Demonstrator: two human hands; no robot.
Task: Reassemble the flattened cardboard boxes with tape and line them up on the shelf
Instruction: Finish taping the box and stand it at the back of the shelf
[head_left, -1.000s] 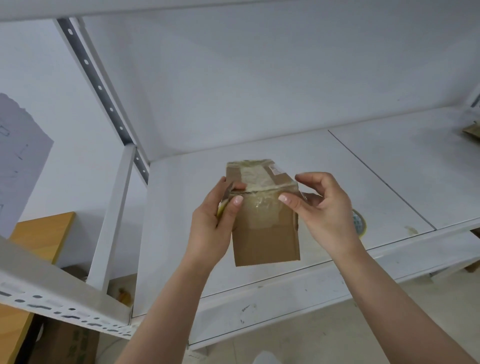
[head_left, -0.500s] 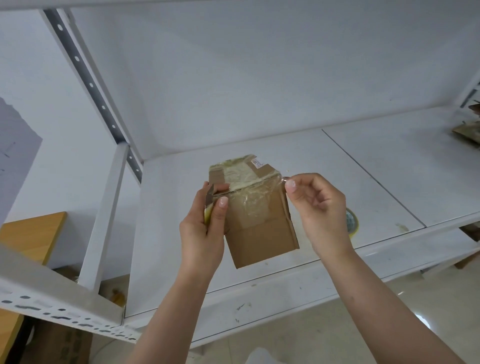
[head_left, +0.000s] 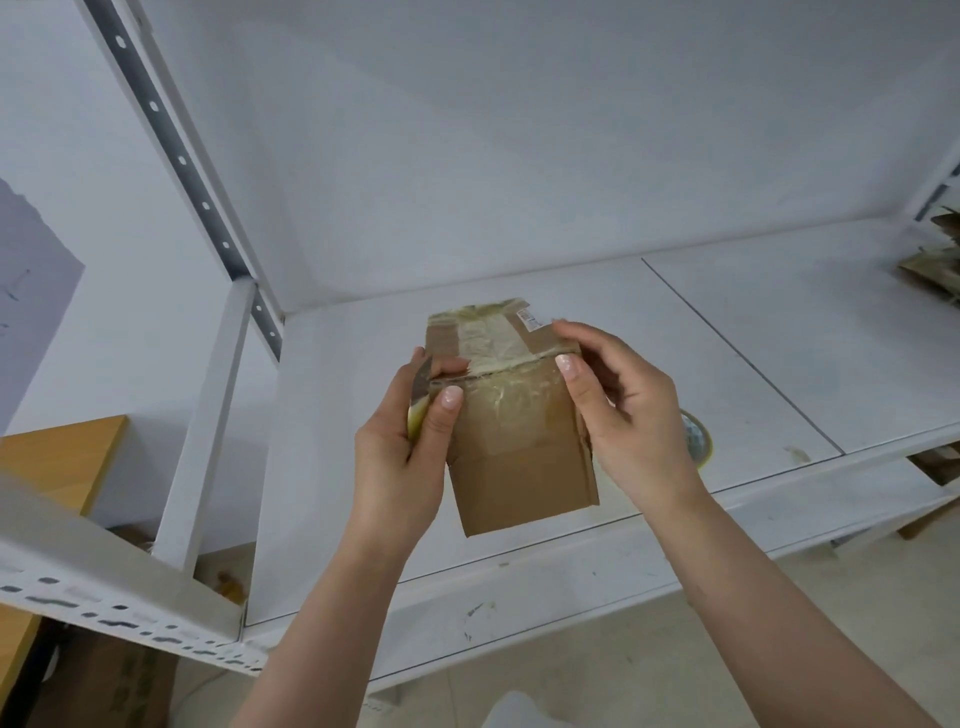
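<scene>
Left hand (head_left: 400, 457) curled, gripping taped cardboard box (head_left: 519, 447) and yellowish tool | right hand (head_left: 623, 410) curled, thumb pressing crinkled tape.

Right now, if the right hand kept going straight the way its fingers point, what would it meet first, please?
The right hand points left, and its fingertips are already against the cardboard box, so the box comes first. Beyond it is the left hand gripping the other side.

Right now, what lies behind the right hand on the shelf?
A tape roll lies on the shelf, only its right edge showing; the right hand covers the rest.
</scene>
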